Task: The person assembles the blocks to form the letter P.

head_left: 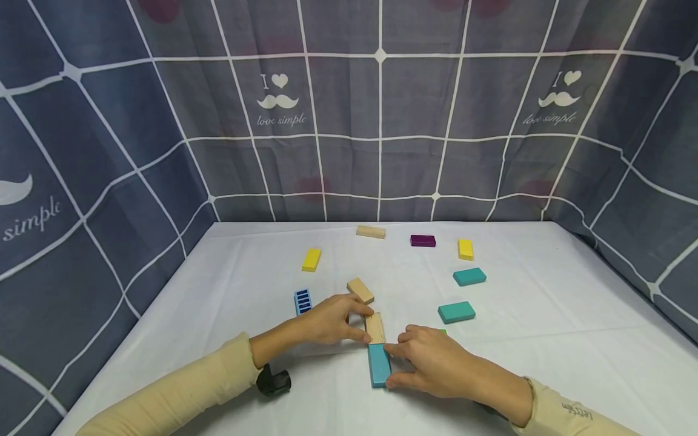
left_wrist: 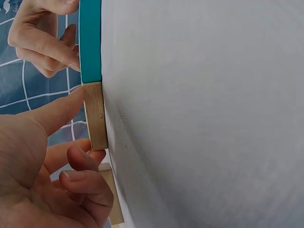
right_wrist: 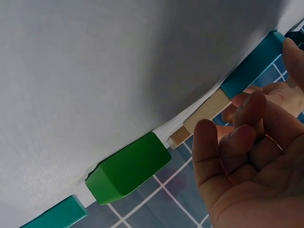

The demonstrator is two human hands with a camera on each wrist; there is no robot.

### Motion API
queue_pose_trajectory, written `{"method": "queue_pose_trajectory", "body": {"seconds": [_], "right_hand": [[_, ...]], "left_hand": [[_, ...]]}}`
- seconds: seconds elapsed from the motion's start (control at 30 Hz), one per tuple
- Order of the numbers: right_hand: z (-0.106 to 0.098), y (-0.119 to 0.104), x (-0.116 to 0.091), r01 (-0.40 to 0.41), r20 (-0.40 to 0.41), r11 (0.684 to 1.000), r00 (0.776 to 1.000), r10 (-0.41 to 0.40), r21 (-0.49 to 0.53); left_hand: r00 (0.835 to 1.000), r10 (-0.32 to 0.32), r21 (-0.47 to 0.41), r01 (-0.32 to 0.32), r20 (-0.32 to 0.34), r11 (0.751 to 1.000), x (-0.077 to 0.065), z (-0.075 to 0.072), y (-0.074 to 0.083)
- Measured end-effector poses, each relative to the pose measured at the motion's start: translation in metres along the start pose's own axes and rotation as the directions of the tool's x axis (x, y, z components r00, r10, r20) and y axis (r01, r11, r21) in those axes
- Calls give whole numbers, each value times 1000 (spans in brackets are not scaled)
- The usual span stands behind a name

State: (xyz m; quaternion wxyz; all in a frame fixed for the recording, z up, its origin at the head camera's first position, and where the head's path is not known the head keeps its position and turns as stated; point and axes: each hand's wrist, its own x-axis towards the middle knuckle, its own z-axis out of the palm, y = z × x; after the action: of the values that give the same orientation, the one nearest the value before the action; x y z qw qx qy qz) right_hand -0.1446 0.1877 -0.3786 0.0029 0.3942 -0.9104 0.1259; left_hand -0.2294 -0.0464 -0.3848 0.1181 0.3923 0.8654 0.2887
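Note:
A plain wooden block (head_left: 374,330) and a blue-teal block (head_left: 378,368) lie end to end on the white cloth, touching. My left hand (head_left: 334,318) pinches the wooden block lengthwise; in the left wrist view its thumb is at the joint of the two blocks and a finger at the far end. From the right, my right hand (head_left: 436,361) holds the blue-teal block (right_wrist: 254,64) between thumb and index finger. Just beyond the wooden block lies another wooden block (head_left: 360,290), set at an angle. A green block (right_wrist: 128,168) is mostly hidden behind the right hand in the head view.
Around the hands lie a blue striped block (head_left: 302,300), yellow blocks (head_left: 311,260) (head_left: 465,249), teal blocks (head_left: 457,312) (head_left: 470,277), a purple block (head_left: 423,241) and a far wooden block (head_left: 371,232). A grey checked curtain (head_left: 349,163) borders the table.

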Motion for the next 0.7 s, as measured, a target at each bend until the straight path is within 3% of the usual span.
{"method": "queue_pose_trajectory", "body": {"seconds": [0.17,0.37,0.7], "right_hand": [[-1,0,0,-3,2,1000,1000,3,22],[-1,3,4,-66,-1,991,998,67,113],[1,3,10,-140,91,988,987,134,60]], "left_hand": [[1000,-2,-12,2,-3,1000,0,0,1],[1000,-13,-20,13,1,1000,0,0,0],[1000,-26,-19,26,5,999,0,-1,1]]}}
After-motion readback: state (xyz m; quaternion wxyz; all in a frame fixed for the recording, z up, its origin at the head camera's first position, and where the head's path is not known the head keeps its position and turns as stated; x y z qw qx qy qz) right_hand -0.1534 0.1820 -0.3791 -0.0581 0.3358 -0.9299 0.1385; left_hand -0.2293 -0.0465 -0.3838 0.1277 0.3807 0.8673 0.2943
